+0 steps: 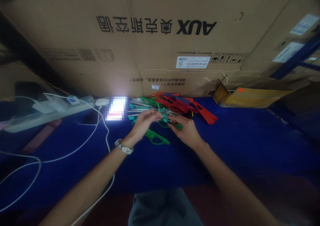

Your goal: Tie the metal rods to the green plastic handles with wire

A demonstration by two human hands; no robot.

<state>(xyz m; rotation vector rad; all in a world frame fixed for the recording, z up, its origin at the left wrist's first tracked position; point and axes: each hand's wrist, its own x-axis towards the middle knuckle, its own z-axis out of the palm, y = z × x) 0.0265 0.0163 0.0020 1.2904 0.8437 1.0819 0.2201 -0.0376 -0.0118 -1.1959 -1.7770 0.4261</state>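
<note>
Both my hands meet over a pile of plastic-handled tools on a blue table top (240, 146). My left hand (145, 122), with a watch on its wrist, pinches a thin white string (160, 114) near a teal-handled tool (166, 119). My right hand (183, 129) grips that teal-handled tool from the right. A green handle (157, 138) lies just below my left hand. Red-handled tools (200, 111) and green ones with metal blades (142, 103) lie behind the hands.
A large cardboard box (160, 42) stands as a wall behind the pile. A lit phone screen (116, 108) glows left of the tools. White cables (100, 132) and a power strip (42, 114) lie at the left. A yellow-brown packet (252, 97) lies at the back right.
</note>
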